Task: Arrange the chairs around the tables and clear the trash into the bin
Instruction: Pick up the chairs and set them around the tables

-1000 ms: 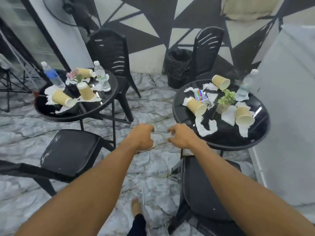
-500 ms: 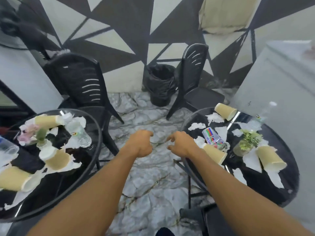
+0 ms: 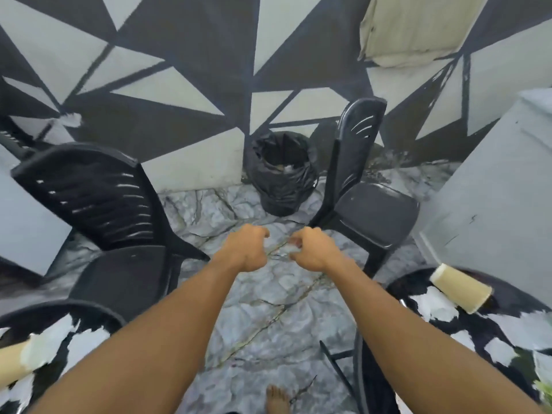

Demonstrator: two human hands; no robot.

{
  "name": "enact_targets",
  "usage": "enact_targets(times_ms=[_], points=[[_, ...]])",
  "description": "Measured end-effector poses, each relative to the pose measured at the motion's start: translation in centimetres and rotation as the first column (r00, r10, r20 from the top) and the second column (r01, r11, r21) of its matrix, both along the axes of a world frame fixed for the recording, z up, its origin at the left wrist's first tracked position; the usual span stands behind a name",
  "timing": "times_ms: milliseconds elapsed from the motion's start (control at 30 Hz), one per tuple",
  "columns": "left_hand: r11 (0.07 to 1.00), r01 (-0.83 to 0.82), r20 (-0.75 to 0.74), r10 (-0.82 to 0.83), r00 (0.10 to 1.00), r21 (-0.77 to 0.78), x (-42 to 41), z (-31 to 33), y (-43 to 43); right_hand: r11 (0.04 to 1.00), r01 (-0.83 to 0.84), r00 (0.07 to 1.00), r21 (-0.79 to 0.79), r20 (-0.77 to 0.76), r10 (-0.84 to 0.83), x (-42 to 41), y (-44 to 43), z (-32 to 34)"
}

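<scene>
My left hand (image 3: 246, 251) and my right hand (image 3: 310, 252) are held out side by side over the marble floor, fingers curled in, holding nothing. A black plastic chair (image 3: 107, 222) stands to the left, behind the left round table (image 3: 74, 309). A second black chair (image 3: 367, 201) stands ahead on the right, beyond the right round table (image 3: 412, 282). The bin with a black bag (image 3: 280, 171) sits against the wall between the chairs. A paper cup (image 3: 460, 288) and torn white paper (image 3: 436, 306) lie on the right table; another cup (image 3: 15, 360) lies on the left table.
A black and white patterned wall (image 3: 179, 70) closes the far side. A grey panel (image 3: 493, 189) stands at the right. A bare foot (image 3: 276, 400) shows at the bottom on the marble floor (image 3: 268, 324), which runs between the two tables toward the bin.
The view has moved forward between the tables toward the bin and chairs. Both tables have slid to the lower corners. My hands keep the same curled pose.
</scene>
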State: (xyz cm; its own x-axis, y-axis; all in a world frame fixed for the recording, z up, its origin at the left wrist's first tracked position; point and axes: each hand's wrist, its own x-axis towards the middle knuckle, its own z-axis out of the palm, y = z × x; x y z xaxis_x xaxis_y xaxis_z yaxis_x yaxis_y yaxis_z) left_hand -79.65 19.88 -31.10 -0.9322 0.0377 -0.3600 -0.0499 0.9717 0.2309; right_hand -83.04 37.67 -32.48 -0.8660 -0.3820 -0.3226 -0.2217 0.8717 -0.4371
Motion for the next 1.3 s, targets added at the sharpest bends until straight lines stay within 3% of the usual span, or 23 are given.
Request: enact_targets(times_ms=[300, 433, 700, 867, 1033, 1200, 1300], points=[[0.991, 0.120, -0.063, -0.116, 0.991, 0.059, -23.8, 0.8, -4.5, 0.994, 0.112, 0.993, -0.015, -0.019, -0.113, -20.8, -4.9, 2.2], [0.976, 0.216, -0.077, -0.213, 0.974, 0.038, -35.0, 1.8, -5.3, 0.970, 0.242, 0.970, -0.024, -0.024, -0.243, -29.9, -5.4, 3.3], [0.894, 0.446, -0.098, -0.440, 0.893, 0.050, -52.2, 2.0, -0.4, 0.784, 0.621, 0.775, -0.019, -0.134, -0.617, -43.0, -2.7, 2.1], [0.795, 0.607, -0.122, -0.602, 0.789, 0.003, -62.1, 2.2, 5.6, 0.692, 0.722, 0.681, 0.017, -0.198, -0.705, -52.8, 1.1, 0.4], [0.653, 0.753, -0.119, -0.757, 0.643, -0.084, -70.2, 1.9, 11.0, 0.583, 0.812, 0.581, -0.041, -0.049, -0.812, -58.5, 3.2, -1.7], [0.325, 0.898, -0.037, -0.944, 0.329, -0.296, -77.1, 1.8, 16.7, 0.593, 0.779, 0.603, -0.203, -0.014, -0.797, -58.9, 5.7, -0.6], [0.114, 0.938, -0.025, -0.993, 0.112, -0.329, -78.8, 1.7, 20.3, 0.577, 0.776, 0.591, -0.254, -0.028, -0.806, -56.9, 8.4, 0.1]])
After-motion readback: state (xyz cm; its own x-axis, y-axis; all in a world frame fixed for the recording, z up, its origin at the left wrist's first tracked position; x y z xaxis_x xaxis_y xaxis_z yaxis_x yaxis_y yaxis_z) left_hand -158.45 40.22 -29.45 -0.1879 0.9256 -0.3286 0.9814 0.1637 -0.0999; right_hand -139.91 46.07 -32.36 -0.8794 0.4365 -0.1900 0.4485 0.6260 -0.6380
